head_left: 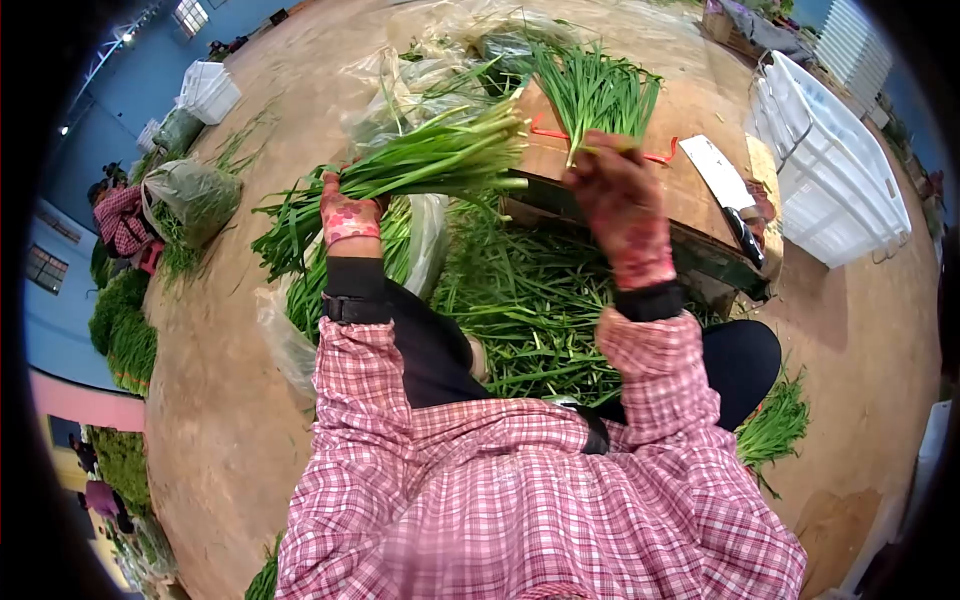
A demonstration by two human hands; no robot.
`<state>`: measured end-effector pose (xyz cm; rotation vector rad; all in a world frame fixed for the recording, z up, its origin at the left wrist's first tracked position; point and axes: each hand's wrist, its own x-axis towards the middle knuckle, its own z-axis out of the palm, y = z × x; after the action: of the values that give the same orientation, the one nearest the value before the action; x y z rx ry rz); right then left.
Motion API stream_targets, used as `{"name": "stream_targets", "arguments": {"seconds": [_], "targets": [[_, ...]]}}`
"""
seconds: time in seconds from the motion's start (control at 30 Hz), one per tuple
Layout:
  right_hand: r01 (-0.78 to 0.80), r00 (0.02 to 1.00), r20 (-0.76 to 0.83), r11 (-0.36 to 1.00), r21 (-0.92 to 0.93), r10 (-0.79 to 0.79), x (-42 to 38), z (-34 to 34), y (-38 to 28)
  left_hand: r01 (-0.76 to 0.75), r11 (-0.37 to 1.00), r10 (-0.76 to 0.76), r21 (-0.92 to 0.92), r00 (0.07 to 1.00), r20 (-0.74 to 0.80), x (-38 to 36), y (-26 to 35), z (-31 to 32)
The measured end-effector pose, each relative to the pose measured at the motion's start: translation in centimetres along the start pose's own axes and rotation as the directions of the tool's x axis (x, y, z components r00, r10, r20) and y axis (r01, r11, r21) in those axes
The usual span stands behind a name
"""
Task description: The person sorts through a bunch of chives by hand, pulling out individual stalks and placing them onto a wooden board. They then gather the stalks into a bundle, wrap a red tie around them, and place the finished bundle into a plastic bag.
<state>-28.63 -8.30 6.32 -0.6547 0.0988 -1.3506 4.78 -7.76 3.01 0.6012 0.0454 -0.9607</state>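
My left hand (350, 213), in a flower-patterned fingerless glove, is closed around a thick bunch of garlic chives (430, 155). Its pale cut stem ends point right, and the leaves droop to the left. My right hand (622, 200), gloved the same way, is raised at the near edge of the wooden board (690, 195) with its fingers curled together. What they pinch, if anything, is blurred. Just behind it, a second bunch of chives (598, 90) lies on the board beside a red tie (664, 155). A cleaver (722, 185) with a black handle rests to the right.
Loose leaves and trimmings (530, 310) heap between my legs. An open plastic bag (428, 240) of chives stands below my left hand, and crumpled clear plastic (440, 60) lies beyond. White crates (830, 160) stand at right. Another person (125, 220) sits far left near a stuffed sack (192, 195).
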Motion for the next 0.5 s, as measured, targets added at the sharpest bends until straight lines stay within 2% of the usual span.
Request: {"name": "stream_targets", "arguments": {"seconds": [0.03,0.07,0.1,0.13,0.2,0.23,0.3,0.4,0.43,0.47,0.5], "targets": [[-0.113,0.992,0.022,0.97,-0.216,0.12,-0.5,-1.2,-1.3,-0.019,1.0,0.02,0.019,1.0,-0.024,-0.3,0.4,0.1],[-0.21,0.971,0.019,0.881,-0.424,0.24,-0.9,-2.0,-2.1,-0.036,0.999,0.037,0.037,0.998,-0.047,-0.6,0.5,0.0],[-0.243,0.963,-0.088,0.683,-0.689,0.254,-1.2,-1.7,-1.2,-0.029,0.999,0.03,0.042,0.999,-0.029,-0.2,0.7,-0.3],[-0.276,0.948,-0.108,0.604,-0.748,0.3,-1.9,-0.5,-0.3,-0.034,0.999,0.034,0.035,0.999,-0.012,-0.3,0.7,-0.6],[-0.409,0.911,-0.244,0.652,-0.639,0.333,-1.6,0.8,1.9,-0.03,0.999,0.03,0.035,1.0,0.008,-0.2,0.1,-0.5],[-0.461,0.887,-0.268,0.681,-0.569,0.377,-0.9,1.2,3.0,-0.023,0.999,0.02,0.042,0.998,0.067,-0.3,-0.2,-0.5],[-0.515,0.857,-0.284,0.706,-0.486,0.43,0.1,1.3,4.7,-0.004,1.0,0.003,0.031,0.999,0.04,-0.3,-0.6,-0.2],[-0.428,0.904,-0.149,0.853,-0.3,0.401,-0.4,-0.7,3.5,-0.014,0.999,0.014,0.035,1.0,-0.011,0.3,0.0,-0.2],[-0.394,0.919,-0.011,0.916,-0.079,0.394,-0.8,-1.8,2.3,0.016,0.999,-0.013,0.049,0.998,-0.057,-0.1,0.5,0.1],[-0.305,0.936,0.192,0.952,0.018,0.296,-1.1,-3.2,1.5,0.097,0.995,-0.098,-0.026,0.995,-0.037,2.3,1.8,-1.2],[-0.388,0.915,0.015,0.892,-0.23,0.402,-1.6,-3.3,0.5,0.078,0.997,-0.078,-0.02,0.996,-0.03,1.9,1.9,-1.2]]}}
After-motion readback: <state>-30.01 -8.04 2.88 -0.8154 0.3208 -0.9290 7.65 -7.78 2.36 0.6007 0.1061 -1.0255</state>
